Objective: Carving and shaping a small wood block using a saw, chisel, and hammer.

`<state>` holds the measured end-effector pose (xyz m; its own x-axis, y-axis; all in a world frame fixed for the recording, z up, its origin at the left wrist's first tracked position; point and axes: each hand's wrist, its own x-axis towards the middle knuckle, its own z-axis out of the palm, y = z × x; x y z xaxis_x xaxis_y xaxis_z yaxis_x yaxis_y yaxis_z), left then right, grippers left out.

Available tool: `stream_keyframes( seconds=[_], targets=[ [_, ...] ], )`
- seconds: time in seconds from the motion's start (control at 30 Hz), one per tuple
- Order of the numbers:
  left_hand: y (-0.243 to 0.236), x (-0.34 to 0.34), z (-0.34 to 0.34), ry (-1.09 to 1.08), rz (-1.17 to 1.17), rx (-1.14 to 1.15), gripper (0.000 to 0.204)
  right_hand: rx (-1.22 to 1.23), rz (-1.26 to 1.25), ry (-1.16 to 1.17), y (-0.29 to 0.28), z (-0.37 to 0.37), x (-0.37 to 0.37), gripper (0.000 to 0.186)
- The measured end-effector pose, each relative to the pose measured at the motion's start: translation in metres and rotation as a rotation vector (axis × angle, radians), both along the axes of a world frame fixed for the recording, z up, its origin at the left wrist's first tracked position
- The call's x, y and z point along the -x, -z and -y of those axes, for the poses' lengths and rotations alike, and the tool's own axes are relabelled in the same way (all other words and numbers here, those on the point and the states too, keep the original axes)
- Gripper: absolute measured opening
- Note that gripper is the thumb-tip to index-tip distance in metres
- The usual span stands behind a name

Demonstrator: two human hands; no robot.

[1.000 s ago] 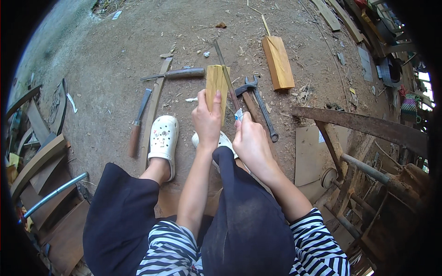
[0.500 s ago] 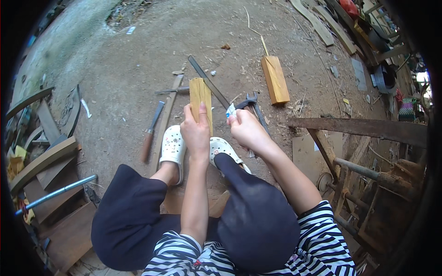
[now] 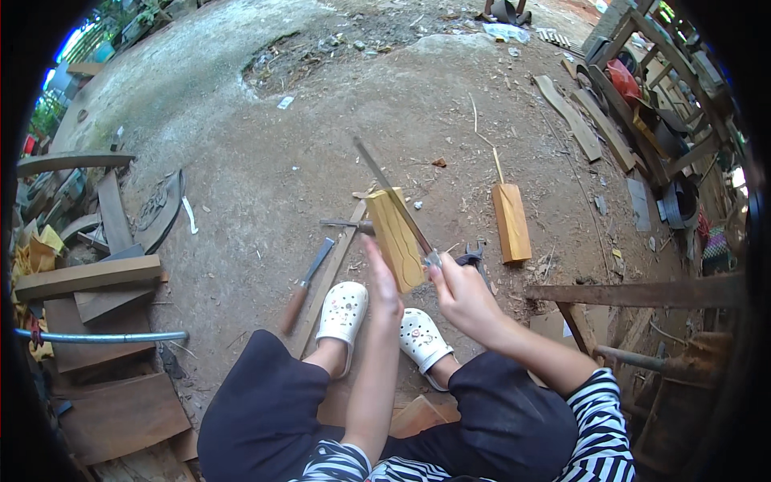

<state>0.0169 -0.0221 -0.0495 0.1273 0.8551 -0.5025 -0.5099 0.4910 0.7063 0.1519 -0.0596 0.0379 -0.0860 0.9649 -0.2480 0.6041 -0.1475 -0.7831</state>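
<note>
My left hand (image 3: 385,283) grips a yellowish wooden block (image 3: 391,227) by its left side and lower end. Curved dark lines run along the block's upper face. My right hand (image 3: 462,291) is closed round the whitish wrapped end of a long, narrow, flat metal tool (image 3: 374,167); whether it is a file or a blade I cannot tell. The tool slants up and left across the block's right edge; contact between them is unclear. Beyond my right hand lie dark pliers (image 3: 471,255), partly hidden by it.
A second wooden block (image 3: 511,223) rests on the dirt floor to the right. At left lie a wooden-handled chisel (image 3: 308,285), a long wood strip (image 3: 331,283) and a dark-handled tool (image 3: 347,225). Stacked boards (image 3: 120,402) line the left; a rusty frame (image 3: 642,291) stands right.
The block in my left hand is tipped and turned, showing its lined face, and that hand's grip has shifted to its side. The metal tool now crosses the block. My view has tilted up.
</note>
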Motion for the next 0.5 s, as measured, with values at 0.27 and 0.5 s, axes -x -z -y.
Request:
stream_keyframes(
  seconds=[0.27, 0.5],
  targets=[
    [0.049, -0.005, -0.002, -0.299, -0.576, -0.1, 0.067, 0.034, 0.054, 0.016, 0.019, 0.016, 0.004, 0.018],
    [0.014, -0.005, 0.024, -0.082, -0.792, -0.308, 0.061, -0.02, 0.033, 0.078, 0.021, -0.005, 0.01, 0.02]
  ],
)
